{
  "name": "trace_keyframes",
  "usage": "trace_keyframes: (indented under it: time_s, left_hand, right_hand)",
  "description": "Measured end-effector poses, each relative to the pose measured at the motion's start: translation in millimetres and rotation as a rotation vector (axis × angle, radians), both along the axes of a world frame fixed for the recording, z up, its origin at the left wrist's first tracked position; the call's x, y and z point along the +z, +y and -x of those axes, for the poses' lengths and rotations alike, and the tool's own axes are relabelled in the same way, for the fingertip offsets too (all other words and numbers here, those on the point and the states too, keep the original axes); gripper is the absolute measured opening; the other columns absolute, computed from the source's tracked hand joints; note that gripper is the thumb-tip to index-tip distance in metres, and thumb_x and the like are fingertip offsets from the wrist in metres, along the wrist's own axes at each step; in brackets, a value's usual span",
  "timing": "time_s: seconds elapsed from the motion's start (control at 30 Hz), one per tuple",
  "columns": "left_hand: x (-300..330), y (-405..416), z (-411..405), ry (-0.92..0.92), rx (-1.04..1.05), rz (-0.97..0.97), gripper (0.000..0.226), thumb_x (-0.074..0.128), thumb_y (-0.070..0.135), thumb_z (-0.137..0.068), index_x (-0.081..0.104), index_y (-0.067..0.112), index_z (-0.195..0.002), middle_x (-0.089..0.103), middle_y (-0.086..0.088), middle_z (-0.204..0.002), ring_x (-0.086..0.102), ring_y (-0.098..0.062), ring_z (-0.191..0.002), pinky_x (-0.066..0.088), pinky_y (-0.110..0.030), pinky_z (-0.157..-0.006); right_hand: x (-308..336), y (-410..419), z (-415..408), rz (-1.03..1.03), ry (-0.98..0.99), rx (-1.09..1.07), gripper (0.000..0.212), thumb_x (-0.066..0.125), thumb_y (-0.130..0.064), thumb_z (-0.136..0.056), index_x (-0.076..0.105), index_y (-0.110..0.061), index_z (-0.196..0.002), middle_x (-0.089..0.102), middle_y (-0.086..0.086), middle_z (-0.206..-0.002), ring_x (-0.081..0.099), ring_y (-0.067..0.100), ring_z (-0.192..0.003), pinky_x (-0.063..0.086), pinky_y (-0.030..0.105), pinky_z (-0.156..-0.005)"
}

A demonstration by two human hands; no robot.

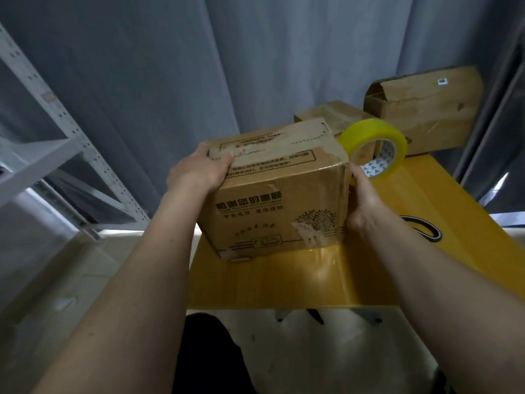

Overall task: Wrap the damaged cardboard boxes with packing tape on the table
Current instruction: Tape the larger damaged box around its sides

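Note:
A worn cardboard box [279, 200] with black printed text stands on the yellow table [284, 282], near its left edge. My left hand [199, 170] grips the box's top left corner, thumb on the lid. My right hand [362, 200] is at the box's right side and holds a yellow roll of packing tape [375, 146] against the upper right corner. Clear tape patches show on the lid and front face.
Two more battered cardboard boxes stand at the back of the table, a low one [329, 115] and a taller one [423, 109]. A black loop [426, 227] lies at the right. A grey metal shelf frame [56, 132] stands left; a grey curtain hangs behind.

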State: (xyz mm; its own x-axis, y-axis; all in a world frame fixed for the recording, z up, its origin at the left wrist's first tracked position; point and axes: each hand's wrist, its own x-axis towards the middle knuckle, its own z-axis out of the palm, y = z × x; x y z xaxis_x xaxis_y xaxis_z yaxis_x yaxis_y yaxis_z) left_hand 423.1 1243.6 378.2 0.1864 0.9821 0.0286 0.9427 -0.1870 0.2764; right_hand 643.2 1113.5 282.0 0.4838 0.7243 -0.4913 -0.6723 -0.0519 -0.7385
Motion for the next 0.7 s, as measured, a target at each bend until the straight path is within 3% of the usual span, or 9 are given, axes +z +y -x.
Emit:
trace_keyframes:
  time_s: [0.1, 0.17, 0.3, 0.4, 0.5, 0.57, 0.63, 0.7]
  left_hand:
    - [-1.8, 1.8, 4.8, -0.05, -0.001, -0.026, 0.062, 0.03, 0.068, -0.093, 0.031, 0.039, -0.148, 0.044, -0.002, -0.15, 0.043, -0.033, -0.133, 0.039, -0.043, -0.099]
    - [-1.8, 1.2, 8.7, -0.078, 0.008, -0.039, 0.055, 0.029, 0.062, -0.096, 0.035, 0.039, -0.146, 0.044, -0.002, -0.15, 0.044, -0.033, -0.132, 0.04, -0.042, -0.097]
    - [-8.6, 0.7, 18.3, -0.231, 0.006, 0.022, 0.05, 0.029, 0.055, -0.1, 0.034, 0.042, -0.148, 0.037, 0.002, -0.154, 0.038, -0.029, -0.138, 0.034, -0.04, -0.107]
    - [-10.5, 2.0, 21.7, -0.477, -0.012, 0.131, 0.049, 0.034, 0.046, -0.103, 0.03, 0.036, -0.151, 0.036, -0.002, -0.155, 0.04, -0.027, -0.137, 0.031, -0.037, -0.11]
    - [-12.5, 2.3, 28.6, -0.621, -0.012, 0.176, 0.05, 0.038, 0.043, -0.103, 0.029, 0.032, -0.152, 0.038, -0.004, -0.153, 0.043, -0.026, -0.134, 0.034, -0.036, -0.11]
    - [-13.4, 1.0, 36.9, -0.695, -0.001, 0.172, 0.05, 0.039, 0.044, -0.102, 0.03, 0.033, -0.151, 0.04, -0.002, -0.152, 0.047, -0.025, -0.13, 0.038, -0.033, -0.106]
    - [-16.9, -1.2, 45.9, -0.785, 0.014, 0.153, 0.05, 0.039, 0.044, -0.103, 0.031, 0.034, -0.15, 0.044, -0.002, -0.148, 0.051, -0.023, -0.125, 0.041, -0.031, -0.099]
    - [-24.1, -4.0, 52.4, -0.882, 0.019, 0.126, 0.05, 0.038, 0.044, -0.103, 0.03, 0.035, -0.151, 0.046, -0.003, -0.147, 0.053, -0.024, -0.122, 0.045, -0.036, -0.1]
  right_hand:
    - [7.1, 0.8, 7.0, -0.007, -0.024, -0.028, 0.056, 0.061, -0.062, -0.077, 0.074, -0.016, -0.106, 0.075, 0.01, -0.098, 0.07, 0.028, -0.091, 0.056, 0.039, -0.074]
    - [12.1, 0.5, 10.9, 0.0, -0.033, -0.061, 0.049, 0.061, -0.058, -0.078, 0.074, -0.017, -0.1, 0.075, 0.008, -0.096, 0.069, 0.027, -0.084, 0.056, 0.035, -0.067]
    - [9.0, -4.2, 10.5, -0.015, -0.008, -0.122, 0.037, 0.062, -0.051, -0.079, 0.07, -0.018, -0.067, 0.071, 0.003, -0.065, 0.066, 0.021, -0.05, 0.052, 0.028, -0.046]
    - [7.8, -10.4, 15.9, -0.071, 0.032, -0.125, 0.04, 0.06, -0.049, -0.082, 0.064, -0.016, -0.06, 0.063, 0.001, -0.048, 0.054, 0.015, -0.03, 0.044, 0.02, -0.035]
    - [17.1, -11.1, 20.5, -0.076, -0.029, -0.109, 0.039, 0.06, -0.052, -0.08, 0.069, -0.016, -0.068, 0.069, 0.003, -0.056, 0.064, 0.018, -0.041, 0.05, 0.027, -0.041]
    - [30.5, -9.6, 24.4, -0.068, -0.097, -0.103, 0.04, 0.061, -0.054, -0.078, 0.072, -0.017, -0.086, 0.072, 0.002, -0.064, 0.069, 0.019, -0.051, 0.053, 0.028, -0.047]
    - [47.8, -6.3, 29.0, -0.04, -0.179, -0.128, 0.057, 0.062, -0.056, -0.075, 0.064, -0.017, -0.116, 0.073, 0.003, -0.093, 0.07, 0.023, -0.079, 0.057, 0.033, -0.066]
    - [70.3, -1.8, 30.6, -0.011, -0.288, -0.167, 0.072, 0.063, -0.057, -0.073, 0.053, -0.016, -0.131, 0.063, 0.005, -0.118, 0.06, 0.027, -0.103, 0.052, 0.041, -0.087]
